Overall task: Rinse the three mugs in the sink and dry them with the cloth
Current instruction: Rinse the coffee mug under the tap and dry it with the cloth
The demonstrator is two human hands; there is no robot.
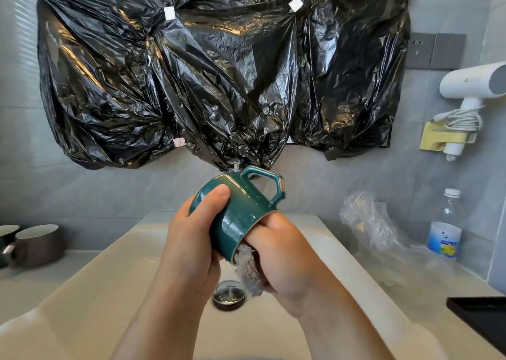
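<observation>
A dark green mug (pixel 241 211) is held tilted above the white sink (pixel 115 277), handle up and mouth toward me. My left hand (pixel 194 239) grips its body, thumb over the base end. My right hand (pixel 284 252) has its fingers pushed into the mug's mouth, holding a grey fluffy cloth (pixel 247 272) that hangs out below the rim. A brown mug (pixel 37 243) stands on the counter at far left, with a darker mug (pixel 6 240) beside it, partly cut off by the frame edge.
The chrome drain plug (pixel 229 295) sits below my hands. Black plastic sheeting (pixel 208 72) covers the wall. On the right counter lie crumpled clear plastic (pixel 367 220), a water bottle (pixel 445 225) and a black tray (pixel 482 316). A white hair dryer (pixel 471 85) hangs on the wall.
</observation>
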